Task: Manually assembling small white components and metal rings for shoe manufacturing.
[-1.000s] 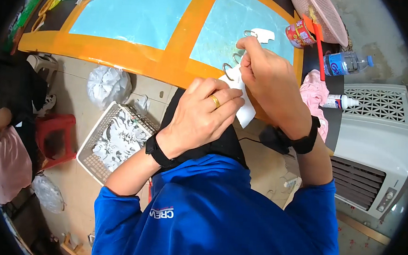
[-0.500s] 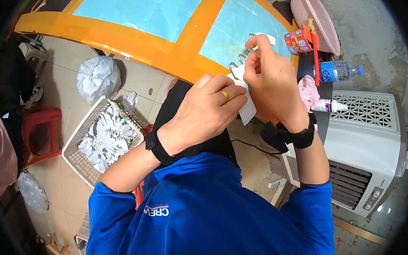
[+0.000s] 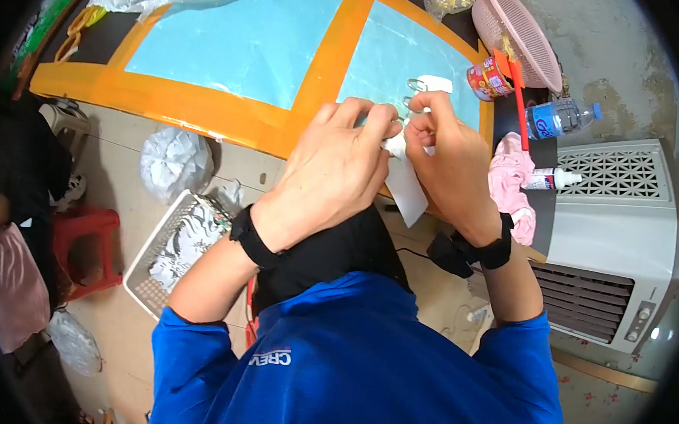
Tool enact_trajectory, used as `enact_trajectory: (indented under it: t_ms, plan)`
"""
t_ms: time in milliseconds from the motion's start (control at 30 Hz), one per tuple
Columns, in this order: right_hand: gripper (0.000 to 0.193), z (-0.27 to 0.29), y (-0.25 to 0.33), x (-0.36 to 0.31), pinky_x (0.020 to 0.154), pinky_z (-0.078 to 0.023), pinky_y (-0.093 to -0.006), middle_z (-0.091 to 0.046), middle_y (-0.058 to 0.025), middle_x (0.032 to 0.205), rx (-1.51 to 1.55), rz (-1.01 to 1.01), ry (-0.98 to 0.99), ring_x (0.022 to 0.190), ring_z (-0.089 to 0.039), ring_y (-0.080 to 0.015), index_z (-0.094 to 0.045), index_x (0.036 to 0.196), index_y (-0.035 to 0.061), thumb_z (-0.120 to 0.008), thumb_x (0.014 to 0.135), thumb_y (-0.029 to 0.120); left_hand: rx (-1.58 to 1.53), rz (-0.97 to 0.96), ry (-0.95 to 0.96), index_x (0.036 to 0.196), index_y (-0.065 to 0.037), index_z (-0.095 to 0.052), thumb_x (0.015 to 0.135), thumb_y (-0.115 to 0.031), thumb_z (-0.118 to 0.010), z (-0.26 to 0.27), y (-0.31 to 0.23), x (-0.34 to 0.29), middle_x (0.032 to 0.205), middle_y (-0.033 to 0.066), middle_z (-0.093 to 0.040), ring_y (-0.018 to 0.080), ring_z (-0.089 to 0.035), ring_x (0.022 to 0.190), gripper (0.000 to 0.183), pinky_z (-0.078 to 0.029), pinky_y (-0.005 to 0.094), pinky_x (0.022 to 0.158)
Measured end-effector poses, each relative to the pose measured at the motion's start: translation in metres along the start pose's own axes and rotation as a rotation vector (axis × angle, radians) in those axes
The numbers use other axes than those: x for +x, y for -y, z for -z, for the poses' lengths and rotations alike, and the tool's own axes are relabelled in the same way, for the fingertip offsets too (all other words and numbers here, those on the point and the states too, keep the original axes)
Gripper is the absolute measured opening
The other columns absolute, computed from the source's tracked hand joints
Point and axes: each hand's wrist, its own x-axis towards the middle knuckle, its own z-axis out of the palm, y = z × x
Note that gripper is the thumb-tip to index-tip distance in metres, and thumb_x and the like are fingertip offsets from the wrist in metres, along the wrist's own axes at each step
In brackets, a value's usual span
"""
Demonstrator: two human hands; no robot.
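Both my hands meet over the near right edge of the blue-topped table [image 3: 412,41]. My left hand [image 3: 330,172] is closed, its fingertips pinching the upper end of a white paper-like strip [image 3: 408,194]. The strip's long tail hangs down between my hands. My right hand [image 3: 459,161] is closed too, thumb and forefinger pinched beside the strip's top; what they hold is hidden. Just beyond the fingers, a small metal ring or clip [image 3: 416,84] lies beside a white piece [image 3: 437,83]. Another bit of metal shows partly between the fingertips.
Orange tape edges the table. At right are a red cup [image 3: 489,79], pink basket [image 3: 548,38], water bottle [image 3: 559,117], pink cloth [image 3: 510,180], small white bottle [image 3: 551,178] and air cooler [image 3: 618,237]. Leftward stand a basket of white scraps [image 3: 142,281], a bag [image 3: 173,159] and red stool [image 3: 93,243].
My left hand has shifted up, its fingers now arched with the tips close to my right fingertips. The view has tilted slightly, bringing a clear plastic sheet into the upper left.
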Motion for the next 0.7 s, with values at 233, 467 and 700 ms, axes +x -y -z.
enact_trajectory:
  t_ms: [233, 467, 700]
  plan:
    - [0.021, 0.002, 0.009, -0.010, 0.066, -0.055, -0.0480, -0.073, -0.0117, 0.089, 0.086, -0.107, -0.037, 0.081, -0.073, -0.0358, -0.062, 0.113, 0.0108, -0.067, 0.094, 0.003, -0.056, 0.092, 0.043, 0.135, 0.002, -0.056, 0.092, -0.005, -0.068, -0.003, -0.006, 0.006, 0.121, 0.0190, -0.070, 0.0404, -0.061, 0.112, 0.045, -0.048, 0.0505, 0.096]
    - [0.021, -0.008, 0.015, -0.017, 0.064, -0.056, -0.0464, -0.067, -0.0090, 0.085, -0.035, 0.005, -0.091, 0.078, -0.069, -0.0336, -0.060, 0.110, 0.0121, -0.071, 0.092, 0.010, -0.012, 0.048, -0.001, 0.135, 0.004, -0.055, 0.092, -0.003, -0.065, -0.005, -0.004, 0.007, 0.112, 0.0197, -0.075, 0.0395, -0.062, 0.107, 0.044, -0.049, 0.0510, 0.093]
    - [0.032, 0.001, 0.010, -0.028, 0.062, -0.055, -0.0404, -0.060, -0.0104, 0.083, -0.046, 0.157, -0.086, 0.079, -0.067, -0.0293, -0.062, 0.120, 0.0067, -0.068, 0.089, 0.003, -0.060, 0.131, 0.090, 0.148, 0.002, -0.049, 0.092, 0.004, -0.062, 0.003, -0.010, 0.009, 0.121, 0.0188, -0.075, 0.0401, -0.060, 0.115, 0.057, -0.048, 0.0513, 0.100]
